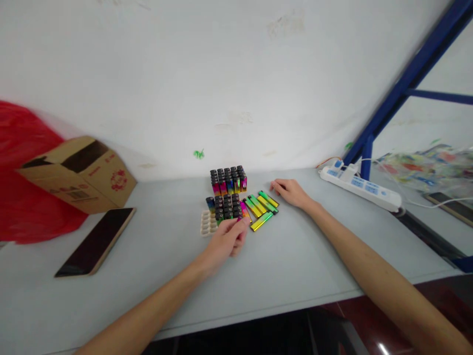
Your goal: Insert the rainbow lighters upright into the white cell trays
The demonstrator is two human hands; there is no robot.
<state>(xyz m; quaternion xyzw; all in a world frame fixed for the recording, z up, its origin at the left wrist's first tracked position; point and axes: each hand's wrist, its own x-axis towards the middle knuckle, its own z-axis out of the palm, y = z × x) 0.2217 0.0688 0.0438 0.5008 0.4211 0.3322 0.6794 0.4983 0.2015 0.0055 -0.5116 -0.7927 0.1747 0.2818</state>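
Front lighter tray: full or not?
Not full: lighters stand in the tray, but bare cells show at its near left.

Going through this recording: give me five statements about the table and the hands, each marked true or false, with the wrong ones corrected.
1. The right hand rests on the pale grey table. True.
2. The brown cardboard box is closed. False: the box is open at the top.
3. The loose, shiny green-and-yellow lighters stand upright. False: these lighters lie flat.
4. The left hand is nearer the pale tray with rounded pockets than the right hand is. True.
5. The white plastic power strip lies left of the tray. False: the strip lies to its right.
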